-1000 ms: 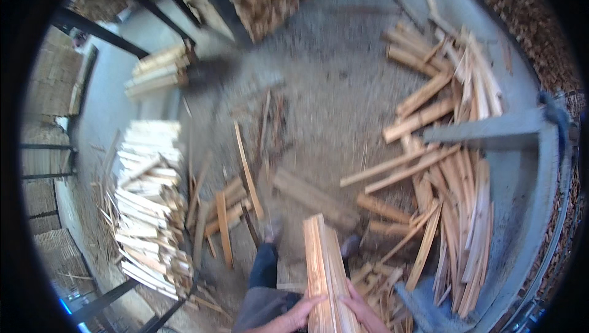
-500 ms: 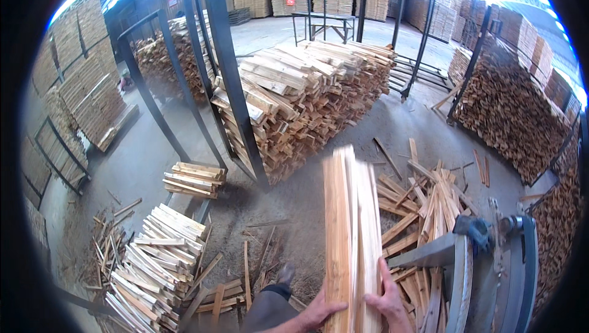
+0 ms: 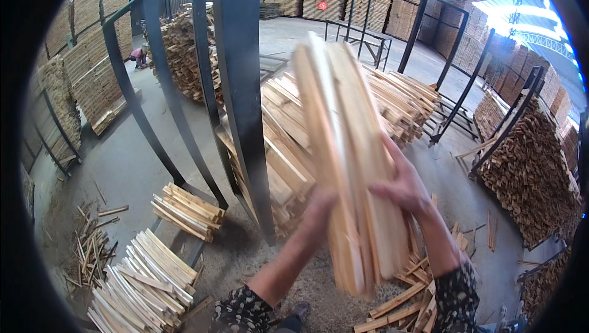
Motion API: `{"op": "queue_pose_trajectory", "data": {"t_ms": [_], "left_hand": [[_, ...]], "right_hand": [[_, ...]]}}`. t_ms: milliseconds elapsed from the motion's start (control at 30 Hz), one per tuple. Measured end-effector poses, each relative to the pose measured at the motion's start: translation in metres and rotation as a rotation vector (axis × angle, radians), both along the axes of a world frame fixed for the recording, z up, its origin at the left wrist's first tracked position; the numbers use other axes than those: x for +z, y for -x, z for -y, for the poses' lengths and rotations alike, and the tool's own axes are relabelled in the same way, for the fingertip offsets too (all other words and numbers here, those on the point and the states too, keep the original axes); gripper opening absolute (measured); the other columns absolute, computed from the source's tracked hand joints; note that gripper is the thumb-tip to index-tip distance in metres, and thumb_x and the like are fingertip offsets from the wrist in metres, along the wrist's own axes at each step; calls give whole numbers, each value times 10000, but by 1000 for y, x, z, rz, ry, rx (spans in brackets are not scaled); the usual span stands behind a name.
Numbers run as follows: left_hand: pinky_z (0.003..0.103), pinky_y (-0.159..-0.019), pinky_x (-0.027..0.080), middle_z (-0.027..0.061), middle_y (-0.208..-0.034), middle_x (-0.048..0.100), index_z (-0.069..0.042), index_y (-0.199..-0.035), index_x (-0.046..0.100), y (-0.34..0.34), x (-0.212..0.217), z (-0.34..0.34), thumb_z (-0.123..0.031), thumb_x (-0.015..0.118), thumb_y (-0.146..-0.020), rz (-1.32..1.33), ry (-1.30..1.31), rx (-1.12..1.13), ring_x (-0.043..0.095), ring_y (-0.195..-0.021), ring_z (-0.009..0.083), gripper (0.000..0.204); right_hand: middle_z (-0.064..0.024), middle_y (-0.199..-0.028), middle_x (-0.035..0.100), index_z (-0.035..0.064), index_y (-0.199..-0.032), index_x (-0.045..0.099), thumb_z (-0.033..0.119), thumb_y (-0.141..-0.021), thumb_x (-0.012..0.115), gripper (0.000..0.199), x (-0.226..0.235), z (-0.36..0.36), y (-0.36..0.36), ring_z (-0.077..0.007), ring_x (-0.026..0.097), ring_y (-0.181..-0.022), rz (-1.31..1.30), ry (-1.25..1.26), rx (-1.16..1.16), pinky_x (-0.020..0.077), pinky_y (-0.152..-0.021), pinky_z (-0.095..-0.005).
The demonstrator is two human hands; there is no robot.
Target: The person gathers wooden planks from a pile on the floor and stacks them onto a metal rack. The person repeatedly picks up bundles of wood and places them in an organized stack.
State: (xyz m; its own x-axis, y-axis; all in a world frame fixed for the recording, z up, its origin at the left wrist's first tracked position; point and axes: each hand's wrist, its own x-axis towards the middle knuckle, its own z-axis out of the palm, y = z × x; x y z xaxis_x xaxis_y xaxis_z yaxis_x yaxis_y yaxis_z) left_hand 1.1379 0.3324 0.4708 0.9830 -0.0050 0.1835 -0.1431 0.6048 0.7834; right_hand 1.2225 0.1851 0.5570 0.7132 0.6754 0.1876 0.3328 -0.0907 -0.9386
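Note:
A bundle of wooden boards (image 3: 348, 124) is held up in front of me, its far end tilted up and its edges smeared by motion. My left hand (image 3: 320, 207) grips its left side, blurred, with the fingertips hidden. On the right side my right hand (image 3: 402, 179) presses with thumb and fingers spread around the boards. Behind the bundle lies a big stack of cut boards (image 3: 279, 130), partly covered by it, inside a dark metal rack (image 3: 240, 100).
A small pile of boards (image 3: 187, 210) and a larger heap (image 3: 144, 281) lie at lower left. Loose slats (image 3: 399, 308) litter the floor below the bundle. Another full rack of wood (image 3: 531, 161) stands at right. A person (image 3: 138, 57) crouches far left.
Both hands have raised the bundle of boards up and forward, toward the big stack. The view has shifted, and the grey metal machine at lower right has mostly left it.

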Motion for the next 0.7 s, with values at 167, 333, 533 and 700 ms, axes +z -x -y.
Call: {"op": "queue_pose_trajectory", "data": {"t_ms": [167, 333, 533, 700], "left_hand": [[430, -838, 434, 95, -1125, 509, -64, -1242, 375, -32, -63, -44, -452, 438, -848, -563, 160, 294, 513, -997, 229, 556], [337, -823, 409, 99, -1189, 466, -56, -1260, 348, 32, -128, -61, -206, 505, -842, -743, -136, 303, 461, -1054, 214, 471], [330, -740, 443, 85, -975, 563, -75, -1101, 448, 28, -145, -53, -125, 432, -866, -849, -8, 366, 540, -855, 188, 240], [317, -700, 446, 93, -905, 553, -68, -1119, 428, 48, -175, 2, -154, 501, -841, -864, 47, 155, 531, -782, 197, 299]], "right_hand": [[-284, -1354, 203, 19, -1314, 292, 301, -667, 700, 815, -27, -114, -122, -354, 182, -1287, 474, 473, 154, 213, -1042, -361], [-193, -1404, 155, 274, -1292, 377, 340, -736, 603, 604, -134, -173, -129, -339, 178, -1295, 771, 608, 108, 209, -1047, -377], [-139, -1353, 287, 222, -1314, 345, 281, -743, 589, 624, -146, -166, -129, -275, 286, -1245, 825, 454, -64, 237, -1019, -451], [-163, -1104, 511, 69, -1059, 535, 177, -707, 595, 373, -169, -53, -64, -316, 481, -1044, 762, 217, -303, 406, -878, -404]]}}
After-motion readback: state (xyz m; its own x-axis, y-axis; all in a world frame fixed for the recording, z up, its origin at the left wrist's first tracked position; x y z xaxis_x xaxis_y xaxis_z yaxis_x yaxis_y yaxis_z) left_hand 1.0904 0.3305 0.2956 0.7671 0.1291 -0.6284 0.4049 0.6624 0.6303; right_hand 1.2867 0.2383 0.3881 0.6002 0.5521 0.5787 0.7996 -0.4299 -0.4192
